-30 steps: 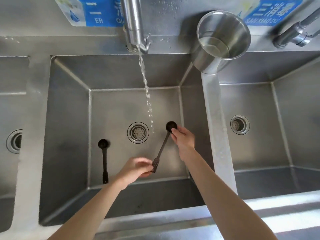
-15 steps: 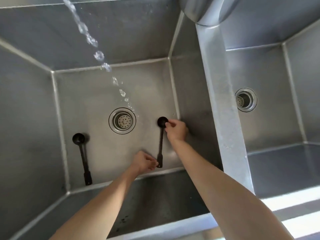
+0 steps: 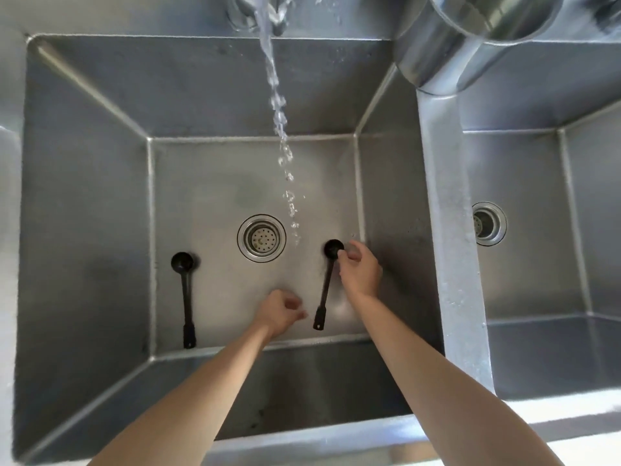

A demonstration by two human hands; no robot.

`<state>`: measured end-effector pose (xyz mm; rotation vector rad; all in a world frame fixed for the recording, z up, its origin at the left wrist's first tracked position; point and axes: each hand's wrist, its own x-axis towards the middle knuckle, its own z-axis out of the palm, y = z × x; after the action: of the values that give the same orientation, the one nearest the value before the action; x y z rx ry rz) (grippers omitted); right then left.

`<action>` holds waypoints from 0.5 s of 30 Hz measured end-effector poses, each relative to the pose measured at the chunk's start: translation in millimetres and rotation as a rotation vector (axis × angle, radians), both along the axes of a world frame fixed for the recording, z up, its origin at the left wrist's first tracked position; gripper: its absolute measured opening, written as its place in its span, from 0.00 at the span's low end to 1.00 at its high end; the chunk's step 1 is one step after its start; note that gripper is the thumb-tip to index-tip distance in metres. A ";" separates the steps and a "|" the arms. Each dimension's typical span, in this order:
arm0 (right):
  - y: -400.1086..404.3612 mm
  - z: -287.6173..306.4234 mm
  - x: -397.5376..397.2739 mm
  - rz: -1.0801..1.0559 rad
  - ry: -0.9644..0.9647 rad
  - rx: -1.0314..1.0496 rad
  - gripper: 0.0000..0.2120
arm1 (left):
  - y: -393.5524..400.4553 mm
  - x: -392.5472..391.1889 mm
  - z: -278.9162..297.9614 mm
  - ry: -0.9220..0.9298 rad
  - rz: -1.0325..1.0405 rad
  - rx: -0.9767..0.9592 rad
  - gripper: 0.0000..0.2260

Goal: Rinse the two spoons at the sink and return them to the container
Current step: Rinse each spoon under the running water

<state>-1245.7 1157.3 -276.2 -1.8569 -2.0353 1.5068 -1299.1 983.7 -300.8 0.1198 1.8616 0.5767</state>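
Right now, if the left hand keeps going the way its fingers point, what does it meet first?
Most likely the handle end of the right spoon: the left hand sits beside it, fingers curled toward it, holding nothing. Depth is unclear, so it could pass just above.

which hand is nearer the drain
Right. The right hand is just right of the drain, fingertips at the right spoon's bowl. The left hand sits lower, nearer the front wall.

Soft, even daylight fills the steel sink (image 3: 84, 203). Glare brightens its front rim at lower right. Shadows are faint. Wide-angle distortion bends the edges, and motion blur smears the fingers (image 3: 295, 306) of the left hand.
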 end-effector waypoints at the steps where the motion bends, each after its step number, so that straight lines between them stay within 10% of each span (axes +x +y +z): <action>1: -3.2 9.7 -0.4 0.036 0.020 0.017 0.15 | -7.2 -7.6 7.5 0.025 0.032 0.020 0.20; 15: -130.4 37.1 -74.5 0.389 0.012 -0.159 0.20 | -139.0 -87.9 59.2 0.284 0.534 -0.074 0.24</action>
<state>-1320.3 1026.9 -239.1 -1.5508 -2.4447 1.8045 -1386.9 844.7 -241.6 -0.3743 2.2004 0.8873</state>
